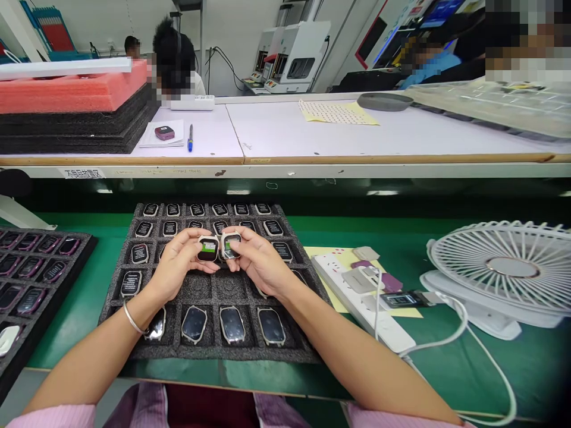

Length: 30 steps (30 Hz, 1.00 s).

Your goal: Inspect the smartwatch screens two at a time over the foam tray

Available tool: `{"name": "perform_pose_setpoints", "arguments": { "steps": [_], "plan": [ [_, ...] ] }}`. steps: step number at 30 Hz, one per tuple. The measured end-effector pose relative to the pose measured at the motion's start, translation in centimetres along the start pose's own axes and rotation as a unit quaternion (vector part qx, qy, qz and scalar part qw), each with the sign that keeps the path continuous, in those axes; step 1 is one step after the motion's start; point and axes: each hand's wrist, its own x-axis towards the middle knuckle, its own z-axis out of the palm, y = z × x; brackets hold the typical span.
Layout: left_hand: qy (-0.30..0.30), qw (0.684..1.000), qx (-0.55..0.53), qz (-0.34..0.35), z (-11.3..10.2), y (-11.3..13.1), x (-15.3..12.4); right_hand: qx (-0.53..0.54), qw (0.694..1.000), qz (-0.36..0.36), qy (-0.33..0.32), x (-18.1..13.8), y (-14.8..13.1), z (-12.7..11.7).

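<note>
My left hand (184, 261) pinches a smartwatch body (208, 248) whose screen is lit with a green band. Close beside it, my right hand (254, 255) grips a second smartwatch body (231, 245), its screen showing green and partly covered by my thumb. Both are held over a black foam tray (200, 286) with square pockets. Several watch bodies with white text on their screens fill the rear rows. Along the front row lie dark-screened watches, among them one watch (232, 324) near the middle. My forearms hide some of the pockets.
At left is another foam tray (84, 246) of purple-rimmed watches. To the right stand a white power strip (332, 270), cables and a white fan (504, 267). A raised shelf (276, 134) behind bears foam stacks (120, 122), a pen (190, 139) and paper. Other people sit beyond.
</note>
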Motion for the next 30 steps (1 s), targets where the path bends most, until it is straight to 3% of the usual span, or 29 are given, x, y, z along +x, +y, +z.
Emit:
{"name": "perform_pose_setpoints", "arguments": {
  "steps": [30],
  "plan": [
    [0.017,0.999,0.032,0.016,-0.02,-0.18,0.15,-0.028,0.999,-0.011,-0.027,-0.27,-0.07,0.05]
  ]
}}
